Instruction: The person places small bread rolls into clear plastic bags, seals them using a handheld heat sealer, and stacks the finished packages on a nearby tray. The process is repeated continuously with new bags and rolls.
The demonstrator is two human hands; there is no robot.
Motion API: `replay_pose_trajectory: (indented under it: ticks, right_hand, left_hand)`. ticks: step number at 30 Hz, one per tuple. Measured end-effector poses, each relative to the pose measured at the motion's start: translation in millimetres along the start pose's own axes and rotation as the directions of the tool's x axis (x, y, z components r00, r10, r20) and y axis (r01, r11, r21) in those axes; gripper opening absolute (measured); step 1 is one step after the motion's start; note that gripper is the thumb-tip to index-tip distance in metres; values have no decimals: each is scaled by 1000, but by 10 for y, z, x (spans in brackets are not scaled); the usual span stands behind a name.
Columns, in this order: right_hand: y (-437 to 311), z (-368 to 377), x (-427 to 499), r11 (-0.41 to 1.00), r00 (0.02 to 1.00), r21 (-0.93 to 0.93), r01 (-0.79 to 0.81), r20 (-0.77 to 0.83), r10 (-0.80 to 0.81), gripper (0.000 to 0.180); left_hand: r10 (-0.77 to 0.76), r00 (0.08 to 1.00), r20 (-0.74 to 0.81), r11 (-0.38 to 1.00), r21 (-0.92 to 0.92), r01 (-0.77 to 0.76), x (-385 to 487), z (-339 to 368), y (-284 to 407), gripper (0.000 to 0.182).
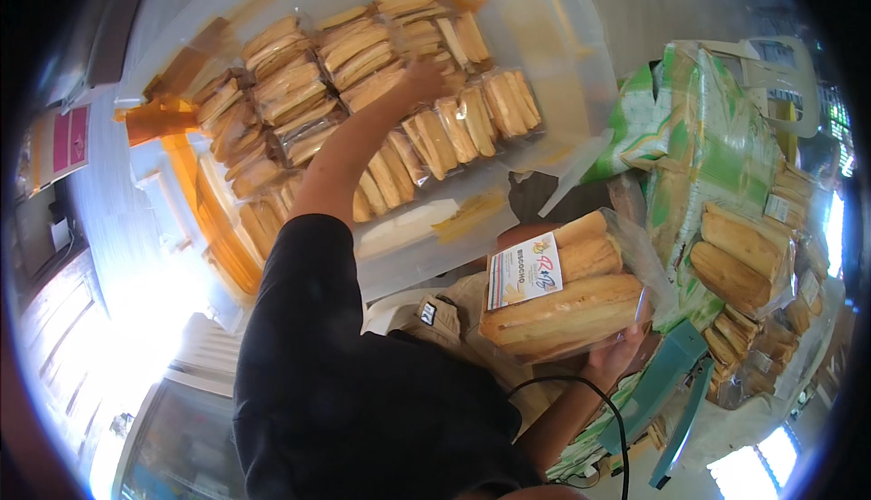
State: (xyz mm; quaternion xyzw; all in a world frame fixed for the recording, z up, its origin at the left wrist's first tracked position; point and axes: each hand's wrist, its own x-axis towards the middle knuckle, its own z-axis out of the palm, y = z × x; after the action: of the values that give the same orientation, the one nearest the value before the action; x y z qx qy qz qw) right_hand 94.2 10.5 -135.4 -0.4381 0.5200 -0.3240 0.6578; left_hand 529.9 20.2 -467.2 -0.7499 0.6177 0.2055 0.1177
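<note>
My left hand [435, 81] reaches into a translucent plastic storage box [565, 64]. It is blurred among the clear packs of toasted bread sticks [357, 47] that lie in rows there. Whether its fingers grip a pack cannot be told. In my right hand [616, 354], held over my lap, is a clear plastic bag of long bread pieces [565, 306]. A white printed label [525, 270] shows at the bag's left end. The right fingers hold the bag's lower right side from beneath, and the loose plastic points up and right.
Orange-brown tape [204, 207] patches the box's rim. At my right are a teal impulse sealer [656, 391], a black cable [616, 405], a green-and-white plastic sack [714, 126] and several more bread bags [742, 255]. A white plastic chair [789, 85] stands behind the sack.
</note>
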Motion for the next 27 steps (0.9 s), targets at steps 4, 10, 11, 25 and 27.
replay_pose_trajectory:
  ticks: [4, 10, 11, 25, 27]
  right_hand:
    - [-59, -13, -31, 999, 998, -5, 54, 13, -54, 83]
    - [54, 318, 20, 994, 1000, 112, 6, 16, -8, 90]
    - [74, 396, 30, 989, 999, 146, 23, 41, -29, 90]
    - [91, 1397, 156, 945, 944, -28, 326, -39, -327, 89]
    - [53, 1352, 144, 917, 919, -61, 394, 49, -392, 91]
  left_hand:
    - [-6, 997, 77, 994, -113, 15, -275, 256, -193, 42]
    - [-75, 920, -384, 923, -376, -82, -851, -207, 258, 42]
    - [-88, 887, -453, 755, -611, -237, -966, -450, 407, 45]
    - [-170, 641, -748, 802, -483, -351, -2243, -1949, 1775, 106]
    - [-274, 555, -786, 675, -568, -471, -2094, -1857, 1681, 110]
